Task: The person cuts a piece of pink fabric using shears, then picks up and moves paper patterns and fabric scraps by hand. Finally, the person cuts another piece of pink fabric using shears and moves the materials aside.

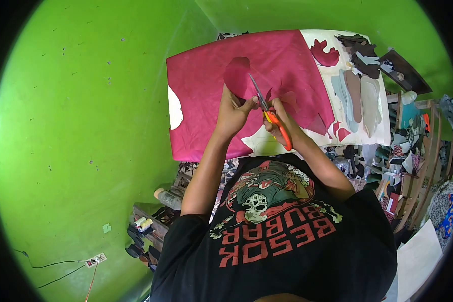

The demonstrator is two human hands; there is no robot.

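A large magenta sheet [206,95] lies spread over a white table [382,132]. My left hand [233,115] pinches a rounded flap of that magenta material [239,75], lifted off the sheet. My right hand [278,119] grips orange-handled scissors [272,117], whose metal blades point up and away into the flap beside my left fingers. Both hands are close together over the sheet's near middle.
Cut shapes in dark red [325,54], tan, grey and black [360,50] lie on the table's right part. Cluttered wooden shelves [412,151] stand at the right. A low shelf with thread spools [143,222] sits by the green wall. A power strip [96,259] lies on the floor.
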